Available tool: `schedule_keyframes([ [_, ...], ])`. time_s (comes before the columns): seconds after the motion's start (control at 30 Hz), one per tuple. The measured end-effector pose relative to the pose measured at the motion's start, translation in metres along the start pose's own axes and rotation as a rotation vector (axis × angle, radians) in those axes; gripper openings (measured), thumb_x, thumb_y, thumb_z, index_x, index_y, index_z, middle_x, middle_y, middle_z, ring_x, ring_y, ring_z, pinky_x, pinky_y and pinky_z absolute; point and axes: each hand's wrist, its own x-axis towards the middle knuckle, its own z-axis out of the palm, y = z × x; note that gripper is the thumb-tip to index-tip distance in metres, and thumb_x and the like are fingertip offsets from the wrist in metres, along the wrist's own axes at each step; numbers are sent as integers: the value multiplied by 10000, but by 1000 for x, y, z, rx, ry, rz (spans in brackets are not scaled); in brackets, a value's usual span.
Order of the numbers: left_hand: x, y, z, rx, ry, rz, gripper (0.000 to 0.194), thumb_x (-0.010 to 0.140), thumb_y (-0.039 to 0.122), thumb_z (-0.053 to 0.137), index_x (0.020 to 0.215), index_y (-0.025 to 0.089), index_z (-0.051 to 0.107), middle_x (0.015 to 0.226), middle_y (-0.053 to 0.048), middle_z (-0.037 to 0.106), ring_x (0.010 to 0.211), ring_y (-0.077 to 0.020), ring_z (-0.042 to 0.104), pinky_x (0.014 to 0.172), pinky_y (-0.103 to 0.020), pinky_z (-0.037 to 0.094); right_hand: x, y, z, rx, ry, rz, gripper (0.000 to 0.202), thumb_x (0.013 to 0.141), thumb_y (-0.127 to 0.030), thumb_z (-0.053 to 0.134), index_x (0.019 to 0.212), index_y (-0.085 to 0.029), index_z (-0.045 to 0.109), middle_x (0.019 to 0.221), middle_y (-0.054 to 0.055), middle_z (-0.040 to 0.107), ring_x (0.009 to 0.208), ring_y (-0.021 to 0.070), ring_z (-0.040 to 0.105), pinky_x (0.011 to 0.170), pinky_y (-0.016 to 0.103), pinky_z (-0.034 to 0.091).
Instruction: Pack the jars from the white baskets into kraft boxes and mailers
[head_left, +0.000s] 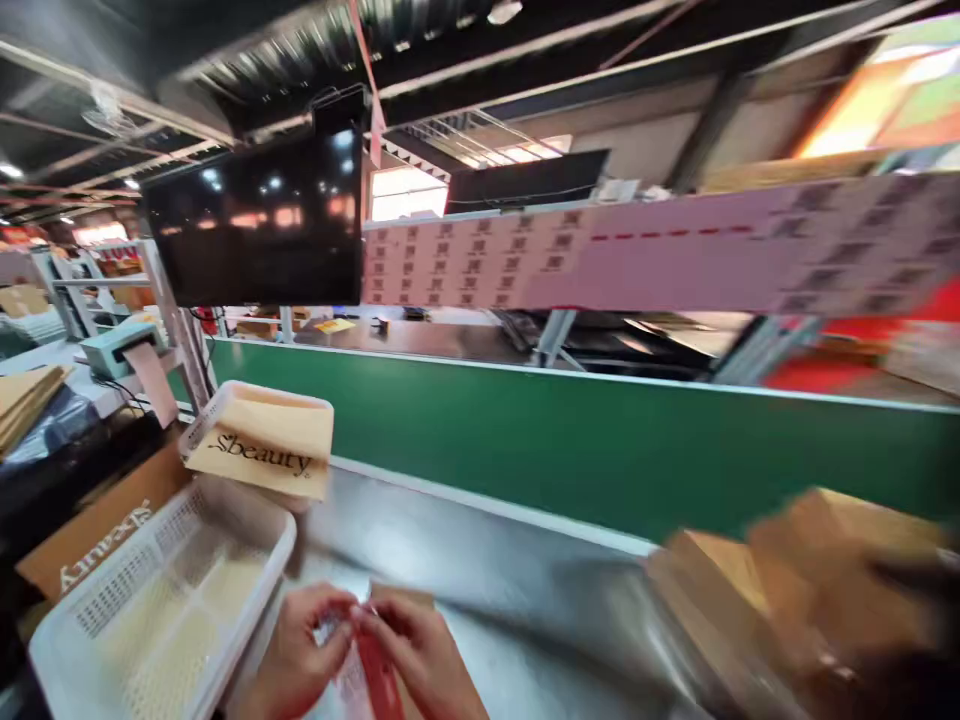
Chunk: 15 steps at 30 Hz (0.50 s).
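Note:
At the bottom centre, my left hand point(304, 645) and my right hand point(424, 650) meet at the fingertips. Both pinch the top of a red and clear plastic packet point(379, 675), which hangs down between them. Part of a brown cardboard piece point(401, 594) shows behind my right fingers. Beneath the hands is a grey metal worktop point(480, 560). A white perforated basket point(274, 560) stands close to the left of my left hand, with pale sheets or dividers inside. The packet's lower end is cut off by the frame edge.
Behind the basket, a smaller white tray point(322, 408) holds a beige printed mailer point(262, 440). A printed brown box point(97, 530) lies left of the basket. Blurred cardboard boxes point(817, 570) stand at right. A green conveyor belt point(562, 440) crosses behind the worktop, below a black monitor point(262, 220).

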Motion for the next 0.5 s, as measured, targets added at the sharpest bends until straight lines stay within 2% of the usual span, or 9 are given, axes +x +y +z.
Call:
schedule_keyframes([
  [0.03,-4,5,9,-59,-7,-45,236,875,293,660,1038,220,814,967,-83,805,912,-229,730,854,-305,565,-1,-6,3,55,-67,106,486,927,-648,612,1007,-219,824,866,93,821,799,267,769,716,349,624],
  [0.1,-9,9,21,-156,-17,-149,222,872,294,671,1022,195,802,963,-82,807,920,-226,735,856,-292,567,-4,-11,7,110,-77,198,456,933,-595,607,887,-200,831,764,68,807,699,229,737,635,304,570],
  [0.2,-12,4,31,-208,-73,-243,232,868,332,706,1014,181,804,969,-87,811,900,-216,729,819,-272,564,-15,-9,11,99,-51,191,329,921,-449,621,868,-198,827,781,57,814,714,216,730,644,291,536],
  [0.3,-14,-3,39,-252,-89,-284,345,924,470,654,991,167,804,867,-76,779,714,-161,661,626,-230,506,-27,-2,10,90,12,188,247,901,-369,624,914,-183,785,776,47,793,686,195,712,634,280,530],
  [0.4,-14,-7,46,-288,-87,-326,422,906,555,665,920,152,789,722,-33,700,586,-117,553,536,-209,425,-33,3,7,7,118,67,142,904,-299,634,886,-185,717,744,21,749,649,156,680,612,249,508],
  [0.5,-13,-9,49,-295,-89,-329,440,867,588,709,850,152,770,707,-28,682,628,-126,568,574,-210,445,-33,6,3,-68,126,-124,140,915,-214,610,796,-205,684,716,3,721,650,140,664,615,237,501],
])
